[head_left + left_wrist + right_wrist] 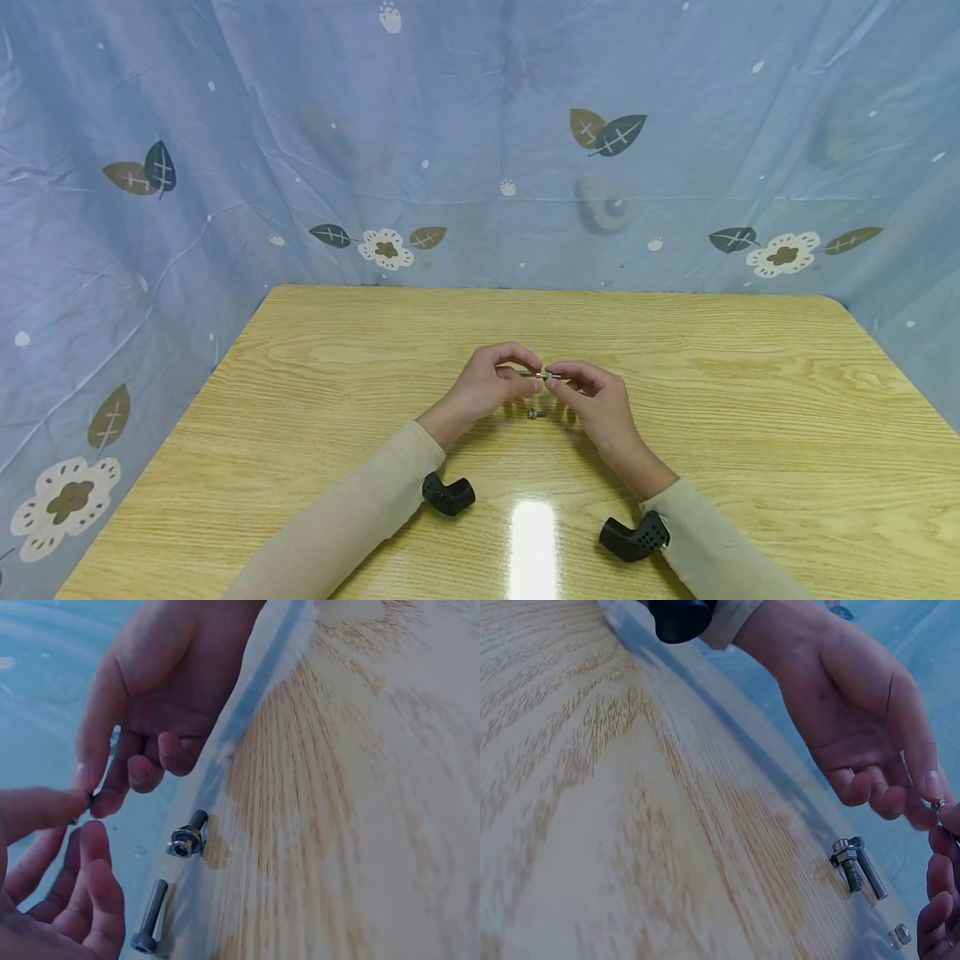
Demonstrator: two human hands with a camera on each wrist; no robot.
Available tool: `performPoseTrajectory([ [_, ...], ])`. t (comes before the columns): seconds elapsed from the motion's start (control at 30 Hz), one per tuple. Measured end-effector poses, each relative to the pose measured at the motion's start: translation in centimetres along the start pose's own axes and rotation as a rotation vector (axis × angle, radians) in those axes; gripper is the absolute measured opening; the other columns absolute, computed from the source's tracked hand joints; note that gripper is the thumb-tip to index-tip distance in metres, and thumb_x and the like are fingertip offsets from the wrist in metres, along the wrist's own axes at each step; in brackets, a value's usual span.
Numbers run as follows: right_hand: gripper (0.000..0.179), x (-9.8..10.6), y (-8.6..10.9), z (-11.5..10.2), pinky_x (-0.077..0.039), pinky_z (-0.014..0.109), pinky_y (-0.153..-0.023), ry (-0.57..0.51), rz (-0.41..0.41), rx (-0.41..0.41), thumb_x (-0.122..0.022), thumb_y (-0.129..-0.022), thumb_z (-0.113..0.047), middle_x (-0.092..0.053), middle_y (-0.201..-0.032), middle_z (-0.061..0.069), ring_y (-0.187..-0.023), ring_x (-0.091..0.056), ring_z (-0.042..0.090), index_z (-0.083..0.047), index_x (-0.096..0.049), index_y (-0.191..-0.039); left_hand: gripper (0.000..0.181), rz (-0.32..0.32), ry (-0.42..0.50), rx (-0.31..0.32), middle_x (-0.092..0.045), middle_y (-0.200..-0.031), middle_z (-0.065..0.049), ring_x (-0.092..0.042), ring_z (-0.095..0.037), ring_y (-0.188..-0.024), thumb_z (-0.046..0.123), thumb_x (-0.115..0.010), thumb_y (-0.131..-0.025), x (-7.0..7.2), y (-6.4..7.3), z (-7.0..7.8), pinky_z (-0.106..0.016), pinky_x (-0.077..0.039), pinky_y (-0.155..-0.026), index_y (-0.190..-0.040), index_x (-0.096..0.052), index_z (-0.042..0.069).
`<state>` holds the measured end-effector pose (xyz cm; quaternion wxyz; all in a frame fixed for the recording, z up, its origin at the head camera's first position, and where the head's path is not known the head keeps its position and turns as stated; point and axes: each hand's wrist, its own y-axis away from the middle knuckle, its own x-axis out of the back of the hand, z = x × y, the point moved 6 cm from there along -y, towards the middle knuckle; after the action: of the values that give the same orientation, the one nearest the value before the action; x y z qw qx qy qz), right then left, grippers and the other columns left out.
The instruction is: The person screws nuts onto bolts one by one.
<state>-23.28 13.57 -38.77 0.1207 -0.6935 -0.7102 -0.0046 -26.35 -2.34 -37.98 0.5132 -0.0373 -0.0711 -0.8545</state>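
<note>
Both hands meet above the middle of the table. Thumb and fingers of my left hand (pixel 487 385) pinch one side of a small metal bolt (pixel 551 376); my right hand (pixel 600 404) pinches the other side. Fingertips hide most of it. Just below the hands lies a short bolt with a nut and washer (pixel 536 413), flat on the wood. The left wrist view also has a longer bare socket-head bolt (pixel 153 915) beside it. A loose nut (pixel 902 934) lies near the left hand's fingers in the right wrist view.
The wooden table (pixel 337 375) reaches back to a blue patterned cloth (pixel 480 150) hung behind and at the sides. Black wrist cameras (pixel 448 495) sit on both sleeves. A bright reflection shows on the table's near side.
</note>
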Motion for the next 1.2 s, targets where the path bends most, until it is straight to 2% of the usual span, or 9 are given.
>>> performPoseTrajectory([
  [0.1,0.022,0.03,-0.01,-0.02,-0.047,0.028,-0.058,-0.002,0.001,0.002,-0.07,-0.09,-0.019,-0.067,-0.094,-0.012,-0.073,-0.057,0.011,-0.008,-0.071,-0.109,0.016,0.011,-0.019,0.02,-0.066,-0.108,-0.008,-0.067,-0.033,-0.089,0.022,-0.067,-0.092,0.02,-0.12,-0.12,-0.038,-0.056,-0.074,-0.108,-0.067,0.017],
  [0.27,0.022,-0.01,-0.03,0.02,-0.047,0.028,-0.056,-0.003,-0.001,0.01,-0.071,-0.089,-0.018,-0.068,-0.095,-0.013,-0.073,-0.059,0.012,-0.007,-0.071,-0.108,0.014,0.044,-0.031,0.041,-0.069,-0.102,-0.014,-0.065,-0.024,-0.075,0.024,-0.062,-0.096,0.11,-0.28,-0.26,-0.034,-0.054,-0.065,-0.103,-0.069,0.014],
  [0.4,0.022,0.02,-0.02,0.02,-0.047,0.028,-0.056,0.001,0.0,0.012,-0.071,-0.089,-0.019,-0.068,-0.094,-0.012,-0.072,-0.059,0.013,-0.007,-0.071,-0.108,0.014,0.047,-0.036,0.038,-0.069,-0.102,-0.016,-0.066,-0.026,-0.076,0.023,-0.063,-0.096,0.12,-0.29,-0.29,-0.033,-0.054,-0.066,-0.103,-0.069,0.014],
  [0.53,0.022,0.04,0.06,-0.08,-0.047,0.028,-0.057,0.001,0.004,0.008,-0.071,-0.089,-0.019,-0.069,-0.094,-0.011,-0.071,-0.057,0.012,-0.007,-0.072,-0.108,0.012,0.048,-0.032,0.021,-0.067,-0.102,-0.019,-0.067,-0.033,-0.082,0.021,-0.066,-0.093,0.09,-0.2,-0.18,-0.035,-0.055,-0.067,-0.103,-0.069,0.015],
  [0.83,0.022,-0.07,-0.02,0.0,-0.047,0.026,-0.057,-0.007,0.01,-0.005,-0.072,-0.088,-0.02,-0.07,-0.093,-0.011,-0.072,-0.057,0.008,-0.007,-0.072,-0.106,0.014,0.028,-0.028,-0.026,-0.069,-0.102,-0.014,-0.066,-0.038,-0.088,0.013,-0.066,-0.092,0.02,-0.09,-0.05,-0.038,-0.054,-0.07,-0.106,-0.068,0.017],
  [1.0,0.02,-0.07,0.0,0.03,-0.047,0.026,-0.057,-0.002,0.007,-0.002,-0.071,-0.089,-0.015,-0.068,-0.092,-0.014,-0.071,-0.057,0.011,-0.007,-0.072,-0.107,0.013,0.046,-0.049,0.005,-0.069,-0.101,-0.009,-0.067,-0.033,-0.083,0.024,-0.065,-0.094,0.07,-0.17,-0.34,-0.035,-0.053,-0.064,-0.104,-0.069,0.017],
  [1.2,0.021,-0.08,-0.03,0.24,-0.045,0.025,-0.058,-0.006,0.011,-0.014,-0.071,-0.089,-0.015,-0.068,-0.092,-0.014,-0.072,-0.059,0.009,-0.005,-0.071,-0.107,0.014,0.041,-0.045,0.033,-0.071,-0.098,-0.015,-0.065,-0.025,-0.074,0.024,-0.062,-0.096,-0.09,-0.25,-0.57,-0.029,-0.049,-0.059,-0.103,-0.069,0.014],
])
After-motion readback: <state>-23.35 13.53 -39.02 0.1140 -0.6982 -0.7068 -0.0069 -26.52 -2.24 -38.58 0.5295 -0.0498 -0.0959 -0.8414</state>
